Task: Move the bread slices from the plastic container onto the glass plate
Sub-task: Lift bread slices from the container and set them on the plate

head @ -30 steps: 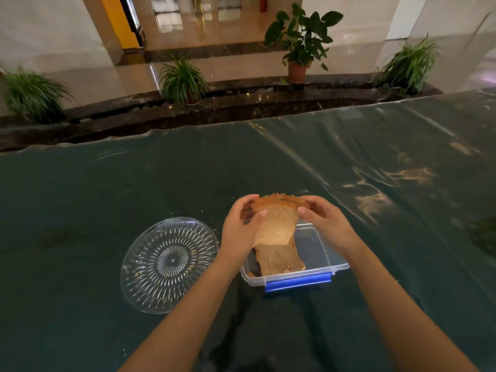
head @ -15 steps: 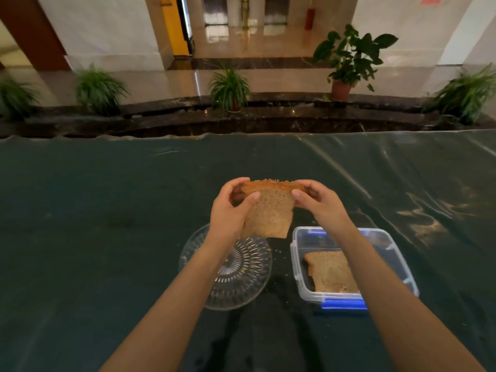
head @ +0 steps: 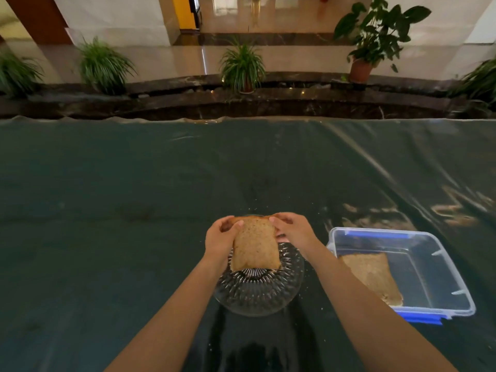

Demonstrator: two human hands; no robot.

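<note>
A brown bread slice (head: 254, 245) hangs over the cut-glass plate (head: 259, 294), its lower edge close to the plate's middle. My left hand (head: 220, 240) pinches its top left corner and my right hand (head: 292, 230) pinches its top right corner. To the right stands the clear plastic container (head: 440, 267) with blue clips. A second bread slice (head: 373, 275) lies flat in its left part, partly hidden behind my right forearm.
Everything rests on a dark green table cover (head: 134, 210) under shiny plastic film. Crumbs lie scattered near the plate. Beyond the table's far edge are a dark stone ledge (head: 241, 103) and several potted plants (head: 241, 65).
Both hands carried the slice out of the container, leftward, and lowered it over the glass plate. One slice stayed behind in the container.
</note>
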